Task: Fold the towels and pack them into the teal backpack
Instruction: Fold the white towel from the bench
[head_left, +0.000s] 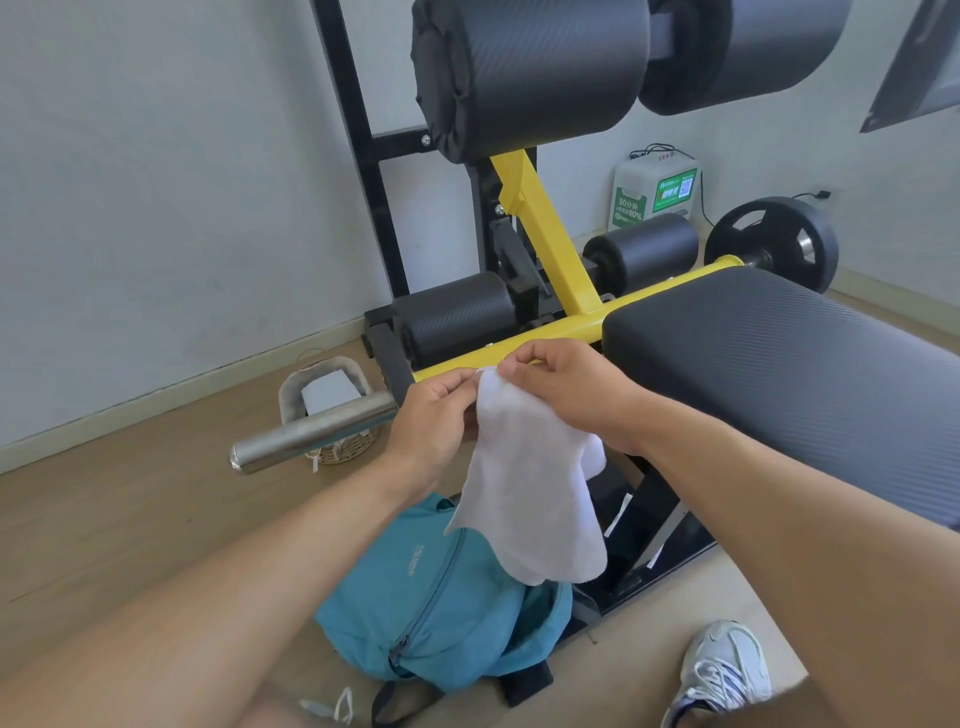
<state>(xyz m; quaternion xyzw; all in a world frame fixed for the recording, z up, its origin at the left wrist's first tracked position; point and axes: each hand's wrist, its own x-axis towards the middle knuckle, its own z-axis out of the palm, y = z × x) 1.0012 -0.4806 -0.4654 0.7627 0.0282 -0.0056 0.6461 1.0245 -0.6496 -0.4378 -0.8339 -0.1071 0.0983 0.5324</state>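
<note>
Both hands' grip pinches the white towel (530, 483), hiding the teal backpack's (441, 597) opening.

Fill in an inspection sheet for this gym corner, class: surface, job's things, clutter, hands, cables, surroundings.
Surface: wood floor; black padded bench at the right.
Job's things: white towel held up by its top edge, hanging over the teal backpack, which lies on the floor with its top open.
Clutter: wicker basket behind the steel bar; white sneaker at lower right.
Hands: left hand and right hand both pinch the towel's top edge.
Cables: black cable beside the green-and-white box.
Surroundings: white wall, black roller pads, weight plate.
</note>
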